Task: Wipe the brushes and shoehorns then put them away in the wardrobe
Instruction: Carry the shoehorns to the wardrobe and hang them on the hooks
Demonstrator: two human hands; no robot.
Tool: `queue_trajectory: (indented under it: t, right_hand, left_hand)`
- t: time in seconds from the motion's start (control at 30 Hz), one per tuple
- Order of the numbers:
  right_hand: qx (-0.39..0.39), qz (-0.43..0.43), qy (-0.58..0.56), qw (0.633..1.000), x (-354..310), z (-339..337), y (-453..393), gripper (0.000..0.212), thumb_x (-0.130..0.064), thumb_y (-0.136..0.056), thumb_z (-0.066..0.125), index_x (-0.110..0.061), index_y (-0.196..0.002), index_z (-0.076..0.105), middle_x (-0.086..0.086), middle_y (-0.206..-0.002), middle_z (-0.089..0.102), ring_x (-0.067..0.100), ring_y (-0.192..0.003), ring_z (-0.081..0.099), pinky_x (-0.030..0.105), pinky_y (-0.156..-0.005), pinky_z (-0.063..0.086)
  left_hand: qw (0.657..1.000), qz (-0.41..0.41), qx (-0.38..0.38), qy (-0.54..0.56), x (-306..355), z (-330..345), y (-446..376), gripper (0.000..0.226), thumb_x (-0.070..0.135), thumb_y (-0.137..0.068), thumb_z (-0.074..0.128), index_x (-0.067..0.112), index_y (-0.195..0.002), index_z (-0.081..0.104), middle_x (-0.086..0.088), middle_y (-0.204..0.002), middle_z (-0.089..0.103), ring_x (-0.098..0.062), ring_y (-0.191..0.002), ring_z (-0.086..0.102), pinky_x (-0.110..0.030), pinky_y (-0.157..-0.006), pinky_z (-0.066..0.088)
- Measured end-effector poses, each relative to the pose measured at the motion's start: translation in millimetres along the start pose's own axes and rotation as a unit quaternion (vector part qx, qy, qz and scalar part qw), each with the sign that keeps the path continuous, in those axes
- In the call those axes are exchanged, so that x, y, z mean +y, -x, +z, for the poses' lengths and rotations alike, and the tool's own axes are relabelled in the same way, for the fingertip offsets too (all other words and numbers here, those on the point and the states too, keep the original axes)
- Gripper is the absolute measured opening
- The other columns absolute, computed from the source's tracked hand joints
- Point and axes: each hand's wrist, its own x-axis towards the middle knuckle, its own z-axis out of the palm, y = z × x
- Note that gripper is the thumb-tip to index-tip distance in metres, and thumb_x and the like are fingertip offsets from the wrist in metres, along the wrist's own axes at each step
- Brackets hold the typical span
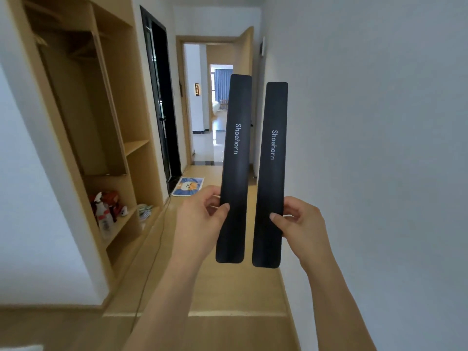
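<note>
Holding two black shoehorns upright and side by side, a person faces a hallway. Left hand pinches the left shoehorn near its lower end; right hand pinches the right shoehorn likewise. An open wardrobe stands left of both shoehorns.

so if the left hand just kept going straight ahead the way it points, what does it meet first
Probably nothing close: the left hand, pinching its shoehorn, points down the open hallway. The wardrobe lies off to its left. Depth is unclear.
</note>
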Motion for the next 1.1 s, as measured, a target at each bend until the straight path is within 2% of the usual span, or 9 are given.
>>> queue_trajectory:
  t: [0.13, 0.2, 0.4, 0.57, 0.67, 0.83, 1.1]
  right_hand:
    - [-0.036, 0.000, 0.002, 0.999, 22.3, 20.5, -69.1, 0.020, -0.010, -0.092, 0.068, -0.018, -0.110, 0.072, -0.004, -0.102, 0.074, 0.016, -0.096, 0.070, 0.045, -0.090, 0.059]
    - [-0.046, 0.005, 0.002, 0.999, 34.9, 33.6, -102.1, 0.020, -0.010, -0.092, 0.068, -0.017, -0.111, 0.071, -0.002, -0.104, 0.074, 0.018, -0.098, 0.070, 0.046, -0.091, 0.059]
    - [-0.052, 0.006, 0.010, 0.999, 76.3, 77.1, -205.1, 0.019, -0.010, -0.093, 0.068, -0.023, -0.107, 0.071, -0.005, -0.102, 0.073, 0.016, -0.097, 0.069, 0.045, -0.091, 0.059]
    - [-0.036, -0.003, 0.029, 0.999, 99.3, 118.1, -313.1, 0.022, -0.012, -0.093, 0.068, -0.034, -0.097, 0.068, -0.013, -0.098, 0.072, 0.009, -0.095, 0.068, 0.043, -0.090, 0.060]
    - [-0.019, -0.004, 0.023, 1.000, 102.4, 142.3, -380.4, 0.030, -0.011, -0.092, 0.068, -0.040, -0.091, 0.067, -0.016, -0.093, 0.073, 0.008, -0.092, 0.069, 0.041, -0.087, 0.061]
    - [0.006, 0.001, 0.017, 1.000, 118.8, 178.3, -479.4, 0.019, -0.010, -0.092, 0.068, -0.023, -0.105, 0.073, -0.006, -0.101, 0.075, 0.015, -0.097, 0.070, 0.045, -0.089, 0.060]
    - [-0.010, 0.016, 0.008, 1.000, 175.4, 233.6, -622.0, 0.019, -0.011, -0.093, 0.068, -0.017, -0.110, 0.072, -0.002, -0.105, 0.074, 0.017, -0.099, 0.069, 0.046, -0.091, 0.059]
  left_hand:
    - [1.000, -0.021, 0.014, -0.016, -32.3, 23.0, -52.1, 0.020, 0.020, -0.090, 0.067, 0.024, -0.110, 0.066, 0.012, -0.095, 0.071, -0.002, -0.090, 0.067, -0.030, -0.079, 0.059]
    - [0.999, -0.031, 0.019, -0.017, -50.9, 34.1, -79.1, 0.020, 0.020, -0.090, 0.067, 0.024, -0.110, 0.066, 0.011, -0.096, 0.071, -0.004, -0.092, 0.067, -0.035, -0.081, 0.059]
    - [0.999, -0.044, 0.020, 0.002, -116.6, 72.1, -171.1, 0.019, 0.018, -0.091, 0.067, 0.022, -0.109, 0.066, 0.010, -0.096, 0.071, -0.005, -0.091, 0.067, -0.031, -0.079, 0.060]
    - [0.999, -0.031, 0.012, 0.028, -172.1, 103.9, -274.9, 0.020, 0.014, -0.090, 0.067, 0.021, -0.108, 0.067, 0.011, -0.092, 0.070, -0.003, -0.089, 0.066, -0.011, -0.067, 0.053]
    - [0.999, -0.022, 0.006, 0.034, -199.0, 116.0, -348.0, 0.019, 0.012, -0.090, 0.067, 0.022, -0.106, 0.068, 0.012, -0.090, 0.071, -0.001, -0.087, 0.066, -0.015, -0.070, 0.054]
    - [0.999, -0.007, -0.005, 0.036, -245.3, 140.4, -449.7, 0.020, 0.013, -0.089, 0.067, 0.027, -0.103, 0.068, 0.018, -0.085, 0.070, 0.005, -0.083, 0.064, -0.011, -0.065, 0.050]
    - [0.999, -0.027, -0.006, 0.034, -330.4, 192.7, -570.5, 0.020, 0.012, -0.089, 0.067, 0.027, -0.102, 0.068, 0.016, -0.085, 0.071, 0.003, -0.081, 0.065, -0.028, -0.071, 0.059]
